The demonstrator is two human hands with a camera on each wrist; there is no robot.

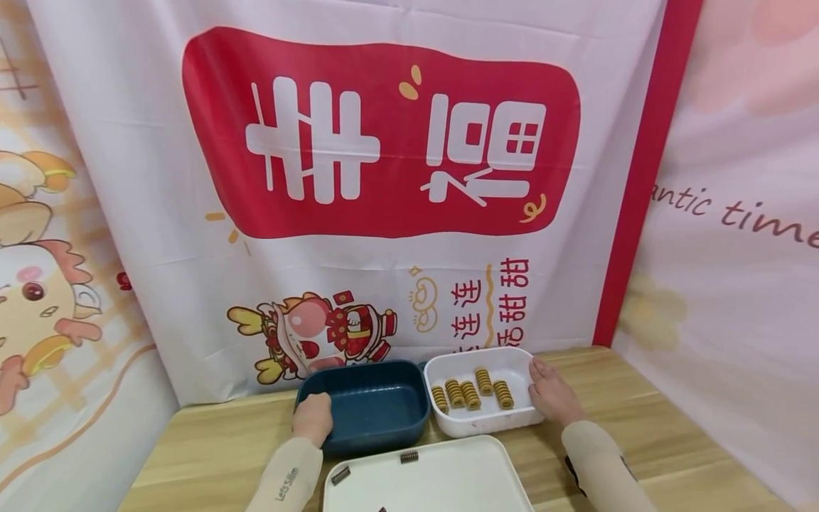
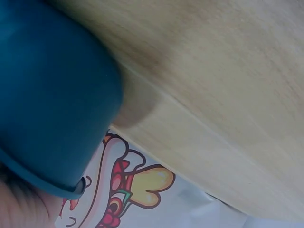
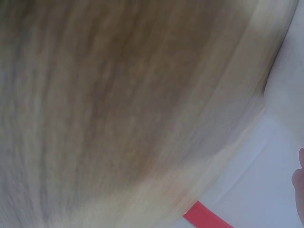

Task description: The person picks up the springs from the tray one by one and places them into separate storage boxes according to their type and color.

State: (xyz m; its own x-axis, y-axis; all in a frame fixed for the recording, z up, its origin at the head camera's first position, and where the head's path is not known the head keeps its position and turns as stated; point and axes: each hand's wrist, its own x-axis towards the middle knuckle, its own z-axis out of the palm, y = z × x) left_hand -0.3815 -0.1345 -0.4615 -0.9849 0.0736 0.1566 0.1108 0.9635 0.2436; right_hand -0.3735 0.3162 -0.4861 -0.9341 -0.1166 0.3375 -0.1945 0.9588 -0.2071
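Observation:
My left hand (image 1: 313, 418) grips the left rim of a dark blue plastic basin (image 1: 377, 441), whose inside shows no contents. In the left wrist view, the basin's outer wall (image 2: 57, 95) fills the left side, with part of the hand (image 2: 23, 206) at its rim. To its right is a white plastic basin (image 1: 476, 427), held at its right rim by my right hand (image 1: 555, 392). Several yellow-brown coil springs (image 1: 484, 382) lie inside the white basin. Only a bit of the right hand (image 3: 298, 183) shows at the edge of the right wrist view.
In front of the basins sits a white tray (image 1: 441, 480), cut off by the frame's bottom edge. Small dark springs (image 1: 409, 457) lie on it. The wooden table (image 1: 211, 448) backs onto a hanging printed cloth (image 1: 397, 256), with more printed cloth at both sides.

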